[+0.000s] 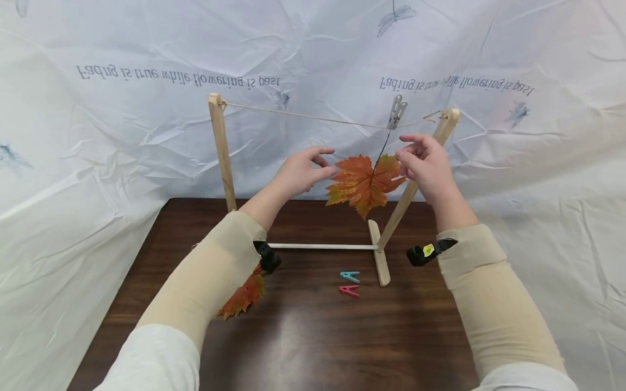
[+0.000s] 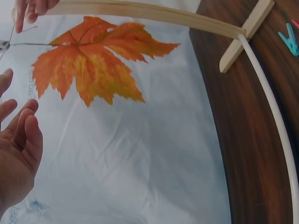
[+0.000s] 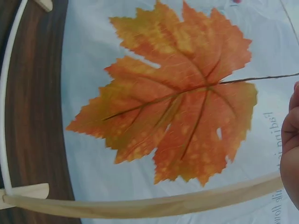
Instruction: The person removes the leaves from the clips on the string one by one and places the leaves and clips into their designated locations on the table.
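Observation:
An orange-red artificial maple leaf (image 1: 367, 182) hangs by its thin dark stem from a grey clothespin (image 1: 396, 112), which is clipped on the string (image 1: 303, 115) near its right end. To the left of the leaf is my left hand (image 1: 305, 172), fingers loosely bent with a gap between them and the thumb; nothing is in it. My right hand (image 1: 425, 163) hovers by the leaf's right edge, below the clothespin, its index finger stretched out and no object in its grasp. In the right wrist view the whole leaf (image 3: 187, 93) shows, but only part of that hand (image 3: 292, 149).
The string is tied between the left post (image 1: 222, 152) and right post (image 1: 406, 201) of a wooden stand. A white rod (image 1: 323, 246) joins the posts low down. On the brown table (image 1: 313, 336) lie blue (image 1: 349, 276) and red (image 1: 349, 290) clothespins and another leaf (image 1: 244, 296), partly behind my left forearm.

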Demonstrator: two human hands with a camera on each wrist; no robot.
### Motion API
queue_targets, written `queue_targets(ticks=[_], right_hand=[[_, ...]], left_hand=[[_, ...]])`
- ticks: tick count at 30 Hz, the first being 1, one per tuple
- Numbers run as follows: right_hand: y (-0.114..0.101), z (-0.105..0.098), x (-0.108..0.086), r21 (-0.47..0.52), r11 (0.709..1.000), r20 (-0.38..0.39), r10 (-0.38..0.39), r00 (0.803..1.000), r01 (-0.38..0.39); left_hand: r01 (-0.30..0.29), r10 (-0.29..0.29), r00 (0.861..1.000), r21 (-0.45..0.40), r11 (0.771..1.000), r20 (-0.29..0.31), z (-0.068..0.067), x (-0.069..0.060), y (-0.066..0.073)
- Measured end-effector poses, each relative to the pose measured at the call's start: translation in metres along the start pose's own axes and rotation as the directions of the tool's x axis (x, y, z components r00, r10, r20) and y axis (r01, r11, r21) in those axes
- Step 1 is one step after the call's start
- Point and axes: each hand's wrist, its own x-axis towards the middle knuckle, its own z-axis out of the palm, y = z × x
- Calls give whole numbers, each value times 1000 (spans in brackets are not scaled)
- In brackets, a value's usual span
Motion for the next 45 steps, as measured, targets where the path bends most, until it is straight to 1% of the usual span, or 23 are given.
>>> queue_targets(ticks=[4,9,12,15,18,21,24,27,29,31,33,36,39,42,45], right_hand=[[-7,5,6,21,999,-45,-23,999,24],[-17,7,13,38,998,-79,-37,996,40],[-23,7,17,8,1000,-105,-26,994,27],[-28,7,21,-34,999,-123,1,992,-6],[-34,7,24,-77,997,-125,20,992,-30],[-39,7,25,-123,991,-119,32,992,-47],[-43,8,26,-148,987,-116,48,992,-65],[-46,9,26,-177,981,-116,59,992,-79],[-48,9,26,-207,974,-118,66,991,-89],[-50,9,26,-240,966,-118,74,990,-101],[-52,9,27,-266,957,-117,87,989,-116],[-56,10,30,-290,949,-102,95,990,-121],[-59,10,33,-303,946,-86,96,992,-118],[-62,10,35,-312,942,-71,104,992,-121],[-63,9,36,-338,932,-61,113,992,-127]], left_hand=[[-1,1,1000,-57,998,7,5,3,6],[-15,18,1000,-99,995,25,13,8,16],[-11,14,1000,-119,993,27,17,10,21],[-4,8,1000,-134,991,30,21,14,24],[-2,5,1000,-124,992,24,24,17,26],[-1,4,1000,-111,994,30,25,21,29],[5,-1,999,-97,995,40,28,24,32],[21,-17,999,-111,994,42,32,26,36],[19,-14,999,-133,991,40,36,27,37],[10,-4,999,-171,985,39,41,29,38],[3,7,999,-205,979,50,46,30,39],[-3,22,997,-258,966,70,51,31,42],[-3,27,996,-286,958,80,56,33,45],[-7,25,997,-255,967,67,61,36,47],[-11,18,999,-197,980,33,68,38,51]])
